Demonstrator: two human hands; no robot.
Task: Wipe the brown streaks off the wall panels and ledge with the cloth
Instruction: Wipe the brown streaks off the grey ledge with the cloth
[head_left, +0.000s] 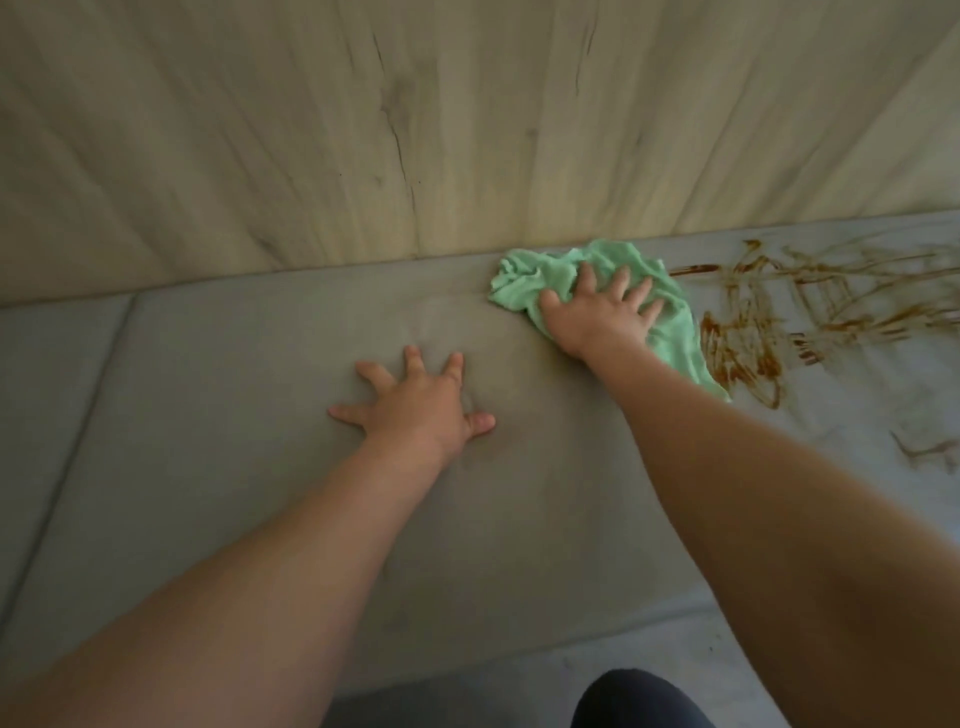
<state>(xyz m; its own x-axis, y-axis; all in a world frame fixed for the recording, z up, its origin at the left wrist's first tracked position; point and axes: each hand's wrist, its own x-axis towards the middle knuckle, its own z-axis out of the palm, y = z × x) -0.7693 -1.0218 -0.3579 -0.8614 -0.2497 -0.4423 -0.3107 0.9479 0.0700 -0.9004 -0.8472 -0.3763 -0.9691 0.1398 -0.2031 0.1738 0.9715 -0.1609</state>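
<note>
"Head camera: which way do the brown streaks (743, 332) lie?"

"Right of the green cloth (524, 286), just beside its edge, running mostly left to right on the grey panel (260, 467)."

"Hands?"

"Right hand (597, 317) is nearer, fingers spread straight, pressing the cloth flat. Left hand (415, 405) is splayed on bare panel, holding nothing. Nothing stands between."

The cloth (530, 283) is soft mint-green terry, fluffy and crumpled. The grey panel (260, 467) beneath it looks matt and smooth, with a shallow seam. The pale board (311, 130) above shows wood grain with dark cracks, in a dull finish. The brown streaks (727, 356) look thin and smeary, slightly glossy where thickest.
</note>
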